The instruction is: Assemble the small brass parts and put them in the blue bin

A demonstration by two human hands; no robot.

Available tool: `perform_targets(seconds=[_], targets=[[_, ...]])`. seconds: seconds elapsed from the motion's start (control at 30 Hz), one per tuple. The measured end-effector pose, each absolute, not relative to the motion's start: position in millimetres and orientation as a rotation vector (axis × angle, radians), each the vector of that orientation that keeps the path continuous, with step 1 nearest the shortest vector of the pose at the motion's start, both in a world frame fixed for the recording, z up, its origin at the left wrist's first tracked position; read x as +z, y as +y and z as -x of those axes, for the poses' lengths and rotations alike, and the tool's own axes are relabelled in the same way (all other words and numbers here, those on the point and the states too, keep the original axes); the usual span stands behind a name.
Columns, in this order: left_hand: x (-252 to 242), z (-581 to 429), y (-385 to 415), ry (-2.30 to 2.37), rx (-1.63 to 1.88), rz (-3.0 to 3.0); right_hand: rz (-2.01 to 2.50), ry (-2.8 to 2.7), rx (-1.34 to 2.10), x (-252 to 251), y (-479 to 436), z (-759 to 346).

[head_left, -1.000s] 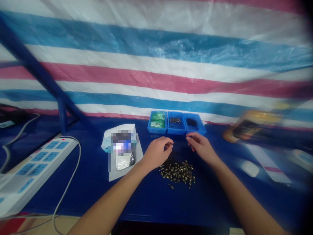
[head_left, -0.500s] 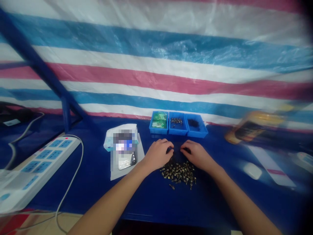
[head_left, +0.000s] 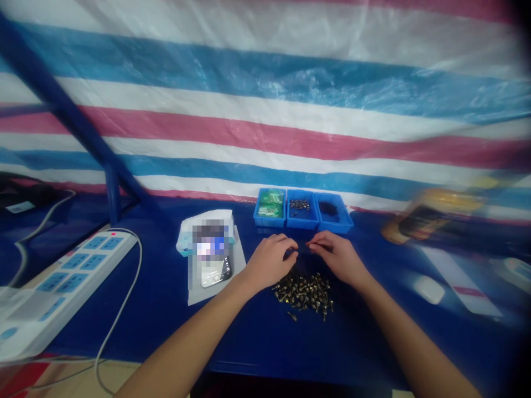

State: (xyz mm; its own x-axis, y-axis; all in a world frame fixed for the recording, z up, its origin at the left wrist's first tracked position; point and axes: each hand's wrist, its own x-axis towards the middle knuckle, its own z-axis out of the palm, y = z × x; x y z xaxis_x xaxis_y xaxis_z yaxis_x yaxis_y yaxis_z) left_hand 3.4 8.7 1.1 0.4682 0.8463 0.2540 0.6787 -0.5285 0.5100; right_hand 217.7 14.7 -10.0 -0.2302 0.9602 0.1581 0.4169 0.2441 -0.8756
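A pile of small brass-coloured, screw-like metal pieces [head_left: 305, 292] lies on the blue table [head_left: 257, 342]. Just above its far left side, my left hand [head_left: 274, 258] is closed, thumb and fingertips together. Facing it across a narrow gap, my right hand [head_left: 338, 257] pinches thumb against forefinger. Anything in either pinch is too small to make out. Beyond my hands stand three blue bins in a row: the left bin [head_left: 269, 222] has green-and-white packets, the middle bin [head_left: 302, 223] small metal pieces, the right bin [head_left: 335, 226] a dark clump.
To the left are a phone [head_left: 215, 272] on a white sheet, a white pack [head_left: 186, 235] and a power strip [head_left: 78, 282] with a cable. Rightward sit a blurred amber bottle [head_left: 440, 213], a white case [head_left: 429, 290] and a white strip [head_left: 460, 282]. A striped sheet [head_left: 265, 132] hangs behind.
My right hand's fingertips have risen slightly and straightened into a pinch. The left fingertips have shifted slightly right. The pile and bins look the same.
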Motion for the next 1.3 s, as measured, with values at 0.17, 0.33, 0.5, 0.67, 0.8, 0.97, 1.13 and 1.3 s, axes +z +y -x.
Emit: perform_targets(seconds=[0.17, 0.33, 0.5, 0.67, 0.8, 0.97, 1.13, 1.3], targets=[[2.4, -3.9, 7.6, 1.288, 0.694, -2.393, 1.385, -1.808, 0.888, -0.1, 11.4, -215.8], [1.9, -4.6, 7.9, 1.269, 0.694, -2.39, 1.417, -1.733, 0.955, -0.1, 13.7, -215.6], [5.4, -6.3, 6.5, 1.238, 0.721, -2.381, 1.261, -1.617, 1.193, -3.3, 14.7, -211.2], [9.1, -8.2, 4.2, 1.174, 0.749, -2.418, 1.198, -1.631, 1.285, -2.9, 9.7, -204.1], [10.2, -7.7, 4.1, 1.159, 0.752, -2.444, 1.185, -1.648, 1.306, -3.0, 7.7, -202.1], [10.5, -6.0, 5.6, 1.169, 0.771, -2.444, 1.151, -1.754, 1.266, 1.7, 6.4, -202.7], [12.7, -5.5, 4.8, 1.165, 0.783, -2.445, 1.143, -1.764, 1.246, 2.2, 5.7, -202.5], [14.3, -5.2, 3.5, 1.254, 0.882, -2.337, 1.106, -1.622, 1.287, 0.8, 8.4, -204.7]])
